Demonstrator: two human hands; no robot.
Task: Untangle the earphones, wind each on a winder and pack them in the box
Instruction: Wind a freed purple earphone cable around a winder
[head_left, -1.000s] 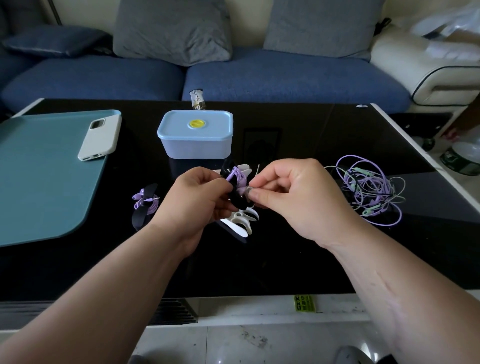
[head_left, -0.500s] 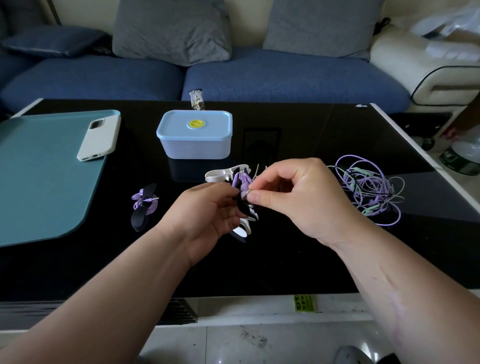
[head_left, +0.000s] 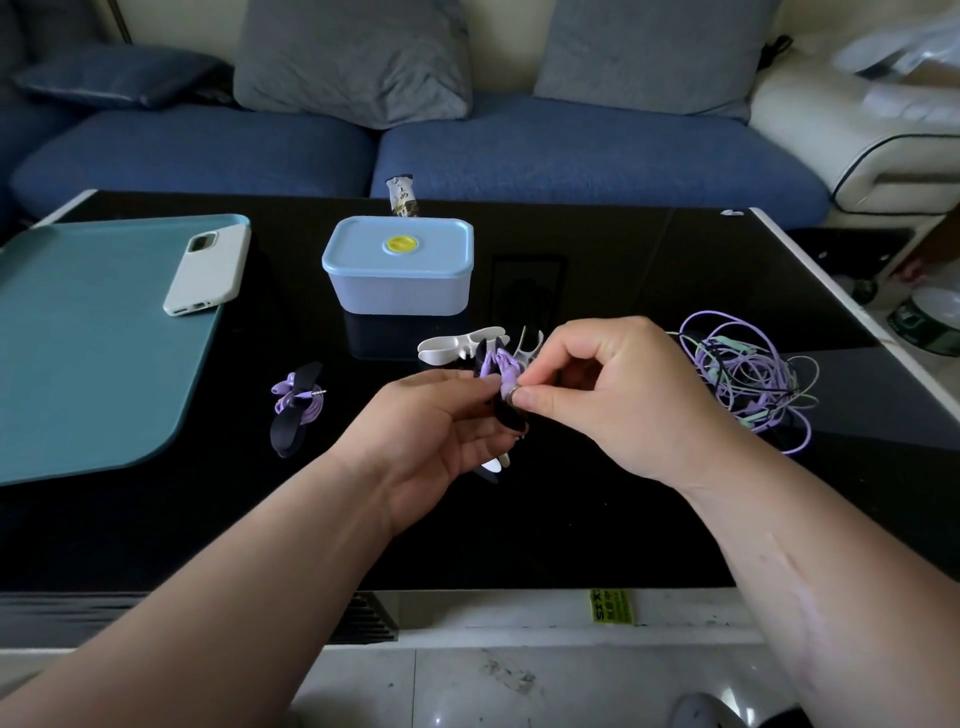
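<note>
My left hand (head_left: 441, 431) grips a black winder (head_left: 506, 413) wound with purple earphone cable (head_left: 493, 364) above the middle of the black table. My right hand (head_left: 623, 395) pinches the purple earbud end against that winder with thumb and forefinger. White winders (head_left: 460, 347) lie just behind my hands. A finished black winder with purple earphones (head_left: 296, 405) rests to the left. A tangle of purple and green earphones (head_left: 748, 376) lies at the right. The light blue box (head_left: 399, 267), lid shut with a yellow valve, stands behind.
A teal mat (head_left: 88, 353) covers the table's left side, with a white-cased phone (head_left: 208, 273) on its edge. A small wrapper (head_left: 402, 196) stands behind the box. A blue sofa with grey cushions runs along the far side.
My left hand has turned palm-up and dropped a little under the winder. My right hand keeps its pinch on the earbud and has shifted slightly right, uncovering the white winders behind.
</note>
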